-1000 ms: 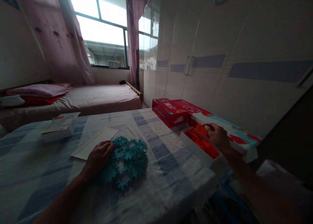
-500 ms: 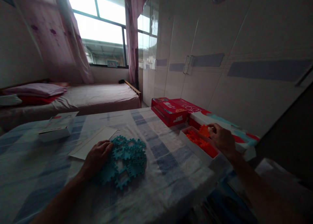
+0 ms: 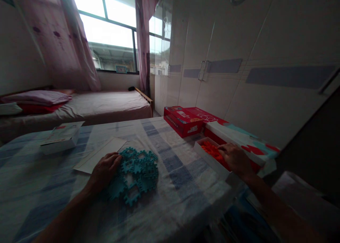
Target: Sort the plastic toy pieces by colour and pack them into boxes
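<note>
A heap of teal interlocking puzzle-like pieces (image 3: 143,168) with notched edges lies on the tablecloth. My left hand (image 3: 106,168) rests at the heap's left side, fingers laid down loosely, their tips against its edge. On the right, orange interlocking pieces (image 3: 209,147) fill an open white box (image 3: 208,161). My right hand (image 3: 235,158) is over this box with its fingers bent down and drawn together on an orange piece. The hand covers part of the box and the far end of its contents.
A flat cream card (image 3: 98,154) lies beyond my left hand, with a white carton (image 3: 62,136) farther left. Behind the orange pieces stand a red box (image 3: 183,120) and a larger red-and-white box (image 3: 239,140). The striped tablecloth (image 3: 172,165) drops at the table's near edge.
My right hand has moved left and down into the white box, lowering the orange piece it held up before. My left hand and the teal heap have stayed in place.
</note>
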Tool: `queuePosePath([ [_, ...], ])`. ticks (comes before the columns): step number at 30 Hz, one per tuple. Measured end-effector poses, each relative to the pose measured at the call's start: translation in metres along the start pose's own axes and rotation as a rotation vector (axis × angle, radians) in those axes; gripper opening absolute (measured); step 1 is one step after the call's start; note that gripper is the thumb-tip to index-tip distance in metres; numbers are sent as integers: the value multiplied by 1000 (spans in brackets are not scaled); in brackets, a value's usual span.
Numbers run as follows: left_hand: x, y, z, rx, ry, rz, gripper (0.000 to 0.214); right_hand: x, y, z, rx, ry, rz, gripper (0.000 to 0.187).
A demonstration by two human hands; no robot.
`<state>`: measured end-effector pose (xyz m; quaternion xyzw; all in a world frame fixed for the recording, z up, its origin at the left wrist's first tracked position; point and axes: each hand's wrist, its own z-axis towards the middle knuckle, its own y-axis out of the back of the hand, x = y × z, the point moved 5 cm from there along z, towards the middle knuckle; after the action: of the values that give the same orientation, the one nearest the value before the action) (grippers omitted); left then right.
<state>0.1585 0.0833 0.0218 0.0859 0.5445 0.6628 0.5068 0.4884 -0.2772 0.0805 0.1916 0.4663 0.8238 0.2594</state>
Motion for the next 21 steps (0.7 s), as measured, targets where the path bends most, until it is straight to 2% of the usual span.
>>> queuePosePath([
  [5, 2, -1, 0, -11, -10, 0, 49, 3, -2, 8, 18, -9, -13, 24],
  [7, 2, -1, -1, -6, -14, 0, 49, 8, -2, 9, 31, 42, 26, 27],
  [11, 3, -2, -1, -1, -11, 7, 50, 23, -4, 12, 188, 199, 187, 39],
  [15, 3, -3, 0, 1, -26, 6, 48, 28, -4, 20, 251, 214, 278, 33],
  [17, 3, -3, 0, -6, -34, 4, 47, 30, -5, 22, 256, 214, 314, 26],
  [21, 5, -3, 0, -12, -42, 5, 47, 26, -4, 22, 166, 115, 370, 23],
])
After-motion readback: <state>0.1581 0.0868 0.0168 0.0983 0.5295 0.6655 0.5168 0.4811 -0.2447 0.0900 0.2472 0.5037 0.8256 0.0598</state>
